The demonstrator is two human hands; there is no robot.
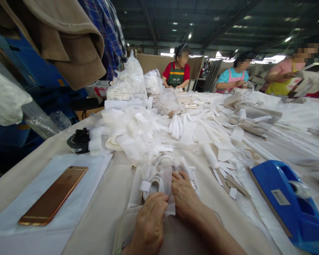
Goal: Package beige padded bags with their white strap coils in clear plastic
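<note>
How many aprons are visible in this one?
3, all on the far side of the table: a green apron near the middle, a pink apron to its right, and a yellow apron farthest right. Others may be hidden.

The left hand [151, 219] has curled fingers [157, 201]; the right hand [184, 191] reaches farther forward.

The phone [53, 196] lies on paper sheets [95, 170] at the left of the table [106, 198]. The tape dispenser [278, 198] sits at the right. Between them, at the near edge, are the left hand [151, 217] and right hand [184, 193], with a wrapping sheet [166, 179] between the two. Behind the hands lies a pile of padding material [133, 125]; a cap [78, 141] rests at its left end. Co-workers [176, 74] are located beyond the pile.
</note>
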